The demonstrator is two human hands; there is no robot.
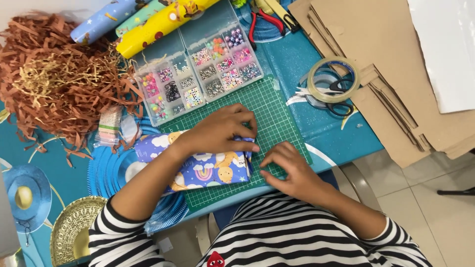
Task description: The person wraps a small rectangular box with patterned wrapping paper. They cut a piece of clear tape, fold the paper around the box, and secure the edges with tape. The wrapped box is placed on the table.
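Note:
A box wrapped in purple patterned gift paper [208,170] lies on a green cutting mat [277,116]. My left hand [220,129] presses down on the top of the box near its right end, fingers curled over the folded paper edge. My right hand [287,170] rests on the mat just right of the box, fingertips touching the paper flap at that end. It grips nothing that I can see.
Two clear bead organiser boxes [198,74] sit behind the mat. Rolls of gift paper [153,24], brown shredded paper [54,79], red pliers [262,22], a tape roll [332,79] over scissors and cardboard sheets [376,64] surround it. Blue and gold paper plates [74,230] lie at left.

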